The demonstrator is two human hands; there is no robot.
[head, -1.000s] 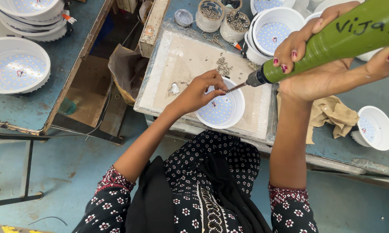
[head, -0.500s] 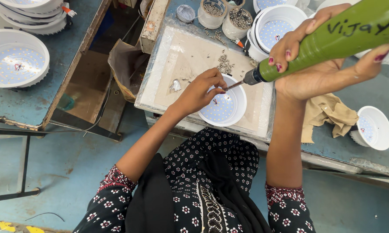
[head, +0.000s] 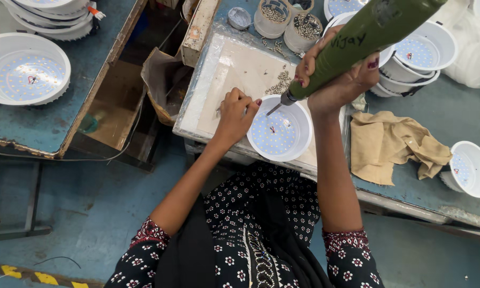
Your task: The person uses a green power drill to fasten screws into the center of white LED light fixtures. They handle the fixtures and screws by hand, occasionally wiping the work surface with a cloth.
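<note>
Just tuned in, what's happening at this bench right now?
A person grips a green electric screwdriver in the right hand, its bit angled down over a white round light housing on a pale work mat. The left hand rests at the housing's rim. Loose screws lie nearby.

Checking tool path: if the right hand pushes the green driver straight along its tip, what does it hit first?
Probably the LED board inside the white lamp housing. The right hand aims the driver down-left; its bit sits just above the board, though depth is unclear.
</note>
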